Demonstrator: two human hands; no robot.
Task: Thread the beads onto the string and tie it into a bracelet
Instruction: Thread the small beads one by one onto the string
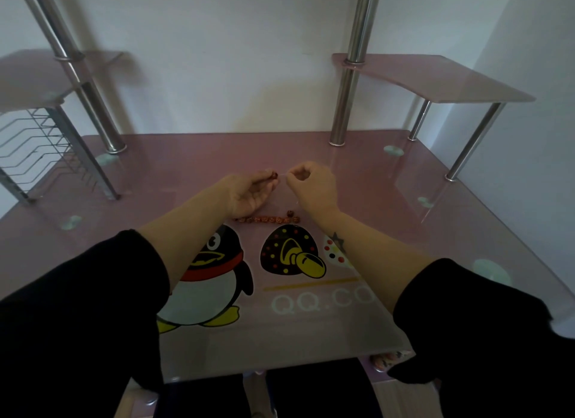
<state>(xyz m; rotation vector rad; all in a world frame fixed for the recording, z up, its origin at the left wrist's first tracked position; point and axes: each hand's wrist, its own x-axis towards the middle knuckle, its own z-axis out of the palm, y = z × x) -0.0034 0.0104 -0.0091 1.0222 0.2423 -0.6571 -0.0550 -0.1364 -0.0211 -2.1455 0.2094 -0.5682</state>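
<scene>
Brown bead (274,175) pinched, left hand (249,195) palm-up | right hand (312,184) pinching string (282,175)

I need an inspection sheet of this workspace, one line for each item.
Surface: pink glass desk, penguin sticker near the front edge.
Job's things: row of beads lies on the desk; held bead is raised; string is thin, barely visible.
Clutter: nothing seen.
Grippers: left hand pinches the held bead; right hand pinches the string.
Cables: nothing seen.
Surroundings: white wall, metal posts, side shelves, wire rack on the left.
</scene>
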